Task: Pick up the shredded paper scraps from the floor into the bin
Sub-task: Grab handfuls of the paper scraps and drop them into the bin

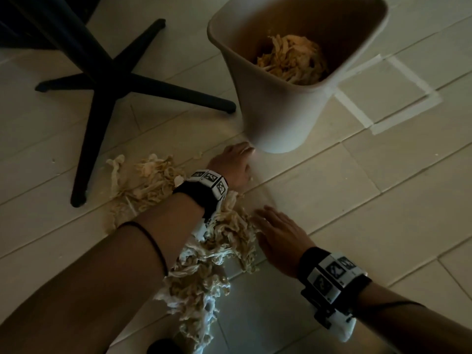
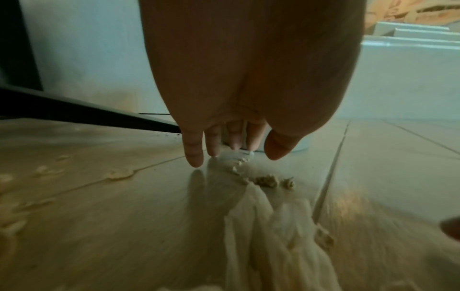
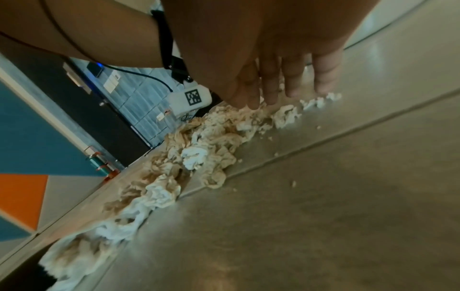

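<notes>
A long heap of cream and white shredded paper scraps runs across the floor under my left forearm. A second clump of scraps lies to its left. My left hand reaches toward the foot of the bin with straight fingers just above the floor, touching a few small crumbs. My right hand lies flat and open with its fingertips against the right edge of the heap. The beige bin stands upright beyond, with scraps inside.
A black chair base with splayed legs stands to the left of the bin; one leg passes close behind my left hand. White tape lines mark the pale plank floor to the bin's right.
</notes>
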The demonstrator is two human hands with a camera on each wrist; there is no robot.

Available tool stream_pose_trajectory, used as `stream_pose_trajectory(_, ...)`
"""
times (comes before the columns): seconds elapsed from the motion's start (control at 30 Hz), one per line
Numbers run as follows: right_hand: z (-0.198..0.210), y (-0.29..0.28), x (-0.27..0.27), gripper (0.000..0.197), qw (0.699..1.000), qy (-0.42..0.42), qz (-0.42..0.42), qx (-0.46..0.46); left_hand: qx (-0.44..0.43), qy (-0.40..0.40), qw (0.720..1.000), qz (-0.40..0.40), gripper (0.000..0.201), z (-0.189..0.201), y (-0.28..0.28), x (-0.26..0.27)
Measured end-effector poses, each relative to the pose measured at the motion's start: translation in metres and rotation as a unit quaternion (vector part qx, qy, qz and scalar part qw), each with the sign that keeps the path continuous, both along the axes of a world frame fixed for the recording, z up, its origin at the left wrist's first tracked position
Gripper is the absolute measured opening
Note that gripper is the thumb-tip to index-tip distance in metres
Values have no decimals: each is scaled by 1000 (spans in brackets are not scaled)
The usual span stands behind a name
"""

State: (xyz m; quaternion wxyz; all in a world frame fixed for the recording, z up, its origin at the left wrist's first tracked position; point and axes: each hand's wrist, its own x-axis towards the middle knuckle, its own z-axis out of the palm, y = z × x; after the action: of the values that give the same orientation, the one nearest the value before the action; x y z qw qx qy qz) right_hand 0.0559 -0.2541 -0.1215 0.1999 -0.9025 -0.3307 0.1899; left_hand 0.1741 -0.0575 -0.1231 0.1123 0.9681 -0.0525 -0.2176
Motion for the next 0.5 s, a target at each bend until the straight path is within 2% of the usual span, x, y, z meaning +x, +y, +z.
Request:
stream_pose_trajectory(0.13, 3, -9, 11, 45, 998, 22, -53, -35, 29, -40, 998, -34, 54, -5, -7, -18)
stream_pose_trajectory(0.27, 7, -11, 19, 44, 992, 44, -82, -80, -23, -115, 992, -51, 43, -9, -8, -76)
stream_pose_trajectory(0.37, 9, -5, 15, 44, 989, 84, -84, -92, -41, -132, 987, -76, 38, -9, -4, -112)
stream_pose_trajectory(0.5, 8, 5, 3, 45, 984, 144, -81, -66, -98, -165, 981, -6, 40, 4, 19, -104)
